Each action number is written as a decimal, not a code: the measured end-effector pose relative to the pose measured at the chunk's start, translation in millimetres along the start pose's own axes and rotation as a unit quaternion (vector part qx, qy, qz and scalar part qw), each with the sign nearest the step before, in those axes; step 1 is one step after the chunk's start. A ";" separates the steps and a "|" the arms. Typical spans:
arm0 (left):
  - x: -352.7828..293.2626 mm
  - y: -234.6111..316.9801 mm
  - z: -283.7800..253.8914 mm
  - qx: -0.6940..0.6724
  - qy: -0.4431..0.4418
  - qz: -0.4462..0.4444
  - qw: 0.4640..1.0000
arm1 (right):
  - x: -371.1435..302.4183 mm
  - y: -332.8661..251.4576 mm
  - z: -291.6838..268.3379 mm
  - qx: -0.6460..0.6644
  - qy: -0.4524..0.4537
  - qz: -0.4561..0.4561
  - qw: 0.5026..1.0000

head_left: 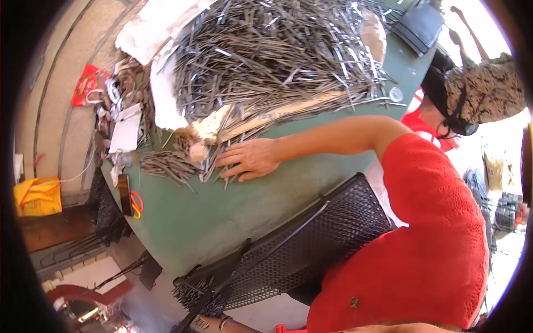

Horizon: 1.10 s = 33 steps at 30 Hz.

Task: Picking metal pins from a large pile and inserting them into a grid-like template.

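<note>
My right hand reaches in across the green table, fingers spread and lowered onto the tabletop. Its fingertips touch the edge of some thin dark metal-looking strips. Left of it lies a small loose bunch of the same strips. Beyond the hand rises a large heap of strips, fronted by a pale wooden bar. Low in the picture my left hand shows only in part below a bundle of dark strips; a band circles its wrist, and its fingers cannot be made out.
A black perforated metal panel stands against the table's near edge. Orange-handled scissors lie at the left edge beside a dark block. Wrappers and scraps clutter the far left. A black box-like thing sits at the far right.
</note>
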<state>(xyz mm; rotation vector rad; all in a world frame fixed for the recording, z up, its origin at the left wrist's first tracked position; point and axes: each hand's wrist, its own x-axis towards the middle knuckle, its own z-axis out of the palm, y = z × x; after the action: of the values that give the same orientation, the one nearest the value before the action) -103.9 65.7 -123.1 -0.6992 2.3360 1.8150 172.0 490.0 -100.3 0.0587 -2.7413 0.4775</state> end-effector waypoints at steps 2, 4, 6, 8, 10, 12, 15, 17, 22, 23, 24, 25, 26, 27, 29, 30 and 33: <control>10.2 10.4 -2.1 -0.011 0.020 0.007 1.000 | 44.1 14.3 26.2 0.010 0.028 -0.004 1.000; 18.0 22.1 -2.6 -0.021 0.037 0.014 0.999 | 82.3 23.7 46.5 0.053 0.029 0.035 0.998; 22.9 31.8 -1.9 -0.029 0.050 0.020 0.998 | 117.7 36.4 52.9 0.095 0.029 0.077 0.992; 24.5 39.1 0.9 -0.032 0.056 0.024 0.998 | 144.2 54.6 45.6 0.035 0.102 -0.089 0.990; 24.8 43.9 5.7 -0.030 0.057 0.025 0.998 | 146.6 55.5 44.9 0.018 0.142 -0.106 0.984; 27.5 50.7 10.2 -0.027 0.057 0.029 0.998 | 130.7 45.2 43.8 -0.047 0.196 -0.200 0.959; 39.6 53.1 -7.6 -0.028 0.083 0.030 0.996 | 54.7 -15.1 3.0 -0.007 0.096 -0.129 0.987; 39.3 57.8 -4.3 -0.025 0.081 0.034 0.996 | -16.4 -22.4 -19.1 -0.042 0.040 0.013 0.998; 9.0 54.4 28.8 0.014 0.035 0.033 0.999 | -65.2 -1.4 -42.1 -0.103 0.042 0.175 0.978; 1.1 54.5 36.4 0.021 0.025 0.033 0.999 | -68.7 -6.5 -44.8 -0.083 0.073 0.156 0.982; -3.3 54.5 38.9 0.027 0.022 0.035 0.999 | -75.2 -22.5 -53.2 -0.082 0.073 0.163 0.980; -8.0 54.5 41.6 0.033 0.019 0.036 0.999 | -86.0 -42.5 -66.4 0.121 0.076 0.262 0.954; -13.0 55.1 41.2 0.036 0.019 0.038 0.998 | -97.4 -62.7 -86.1 0.318 0.078 0.343 0.880; -18.3 55.7 40.6 0.039 0.019 0.041 0.998 | -119.0 -81.2 -108.7 0.349 0.018 0.417 0.839; -32.1 54.6 46.5 0.044 0.014 0.045 0.998 | -170.8 -126.4 -124.8 0.509 0.135 0.448 0.722; -38.7 53.5 47.4 0.047 0.014 0.048 0.998 | -195.4 -150.8 -121.9 0.510 0.138 0.450 0.720; -61.2 52.8 46.7 0.054 0.011 0.055 0.997 | -224.1 -220.8 -110.2 0.426 0.320 0.401 0.745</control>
<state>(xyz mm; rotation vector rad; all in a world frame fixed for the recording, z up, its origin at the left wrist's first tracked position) -80.4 137.1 -67.7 -0.5907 2.5120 1.7161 441.1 314.4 -11.8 -0.9017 -1.5464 1.5847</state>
